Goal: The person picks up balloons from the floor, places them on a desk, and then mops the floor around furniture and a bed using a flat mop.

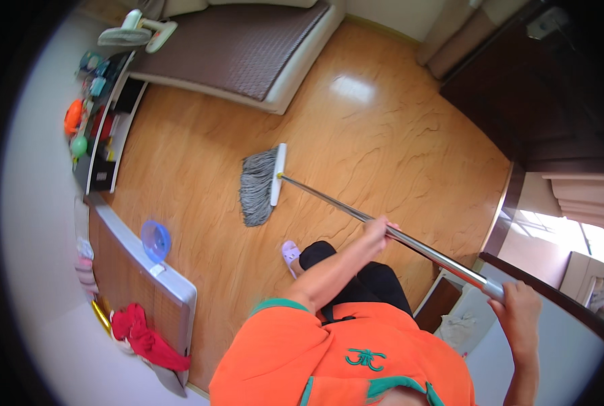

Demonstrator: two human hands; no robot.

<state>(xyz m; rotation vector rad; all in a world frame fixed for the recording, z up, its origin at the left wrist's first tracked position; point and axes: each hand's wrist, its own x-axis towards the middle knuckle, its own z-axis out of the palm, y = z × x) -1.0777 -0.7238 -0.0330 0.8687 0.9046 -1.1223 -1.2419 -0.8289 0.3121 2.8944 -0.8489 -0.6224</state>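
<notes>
Wood-look flooring [200,223] fills the middle of the frame, glossy, with a bright window glare toward the upper centre. Your mop [260,186] lies on it just left of centre: grey strands fanned out to the left of a white head bar, and a shiny metal handle [383,230] running down and right toward you.

You look to be mid-stroke, wiping the open floor in front of your feet. Judging by the angle, the next pass calls for keeping the head flat and pulling or pushing along the handle's line, steering with the upper grip.

Your left hand [378,230] is wrapped around the handle about halfway up, fingers curled over the top, forearm reaching forward from the orange shirt [342,352] at the lower centre. Your right hand [518,308] is clenched on the handle's top end at the lower right, wrist bent, forearm rising from the bottom edge.

One foot in a pale slipper [290,254] stands just below the mop strands. At the upper centre sits a sofa [248,47] with a brown cover. Along the left edge runs a low shelf [102,128] with small coloured items; below it, a white-framed board [146,277] with a blue bowl [156,240] on its edge and a red cloth [143,338] at the lower left.
</notes>
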